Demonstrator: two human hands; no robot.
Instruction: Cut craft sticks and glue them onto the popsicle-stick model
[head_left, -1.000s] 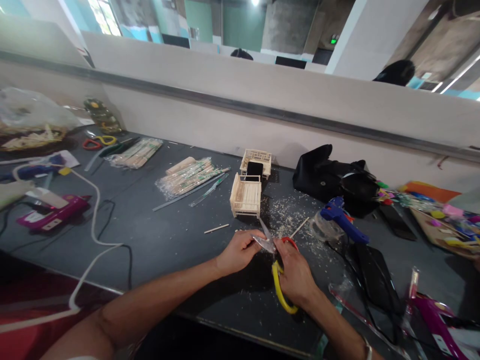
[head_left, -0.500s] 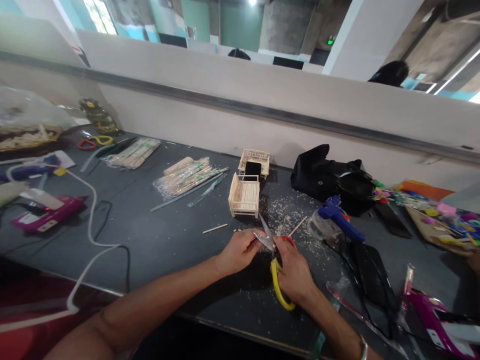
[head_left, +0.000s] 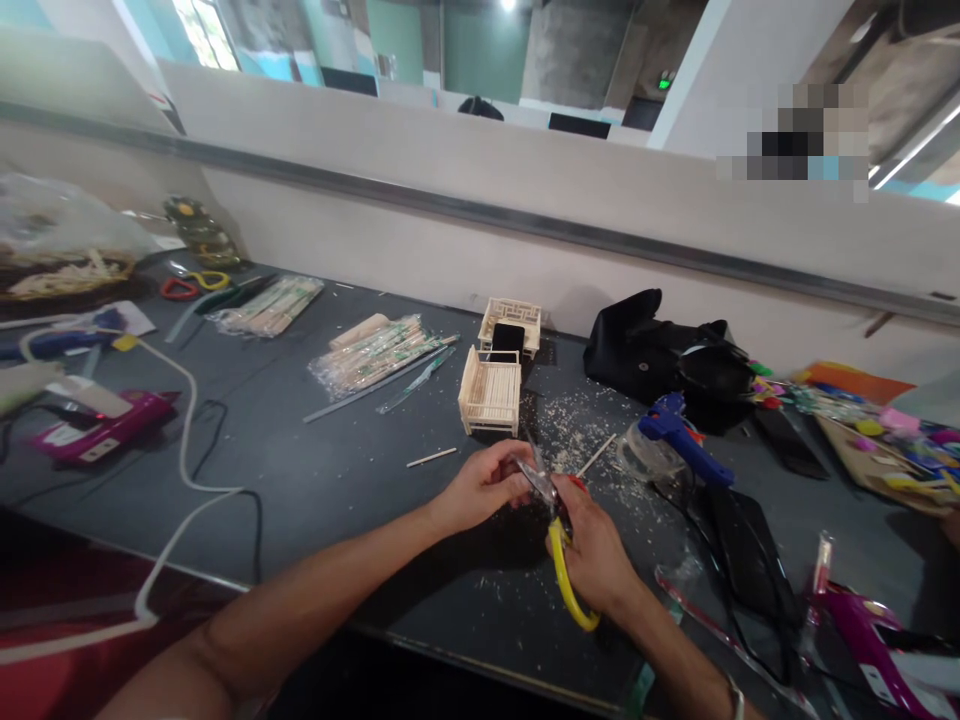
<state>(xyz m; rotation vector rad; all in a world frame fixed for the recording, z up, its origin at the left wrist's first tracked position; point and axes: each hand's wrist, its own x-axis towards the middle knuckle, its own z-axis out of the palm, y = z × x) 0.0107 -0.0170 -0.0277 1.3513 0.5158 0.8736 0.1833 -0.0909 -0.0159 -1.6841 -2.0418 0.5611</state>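
My right hand (head_left: pixel 592 555) grips yellow-and-red handled scissors (head_left: pixel 559 545), blades pointing up and left. My left hand (head_left: pixel 484 488) is pinched at the blades, fingers closed on something too small to make out. Both hands hover over a dark table (head_left: pixel 315 470) strewn with wood chips. Just beyond them stands a small stick-built bench model (head_left: pixel 491 390), with a second model (head_left: pixel 511 322) behind it. Loose wooden sticks (head_left: pixel 432 458) lie near the left hand.
A blue glue gun (head_left: pixel 682 440) and black bag (head_left: pixel 660 350) sit to the right. Packs of sticks (head_left: pixel 375 355) lie further left. A magenta glue gun (head_left: pixel 97 425), a white cable (head_left: pixel 184 440) and another pair of scissors (head_left: pixel 187 285) are at far left. Colourful craft bits (head_left: pixel 877 430) crowd the right edge.
The scissor blades have closed up and tilted more upright. My left hand has risen slightly toward the blades.
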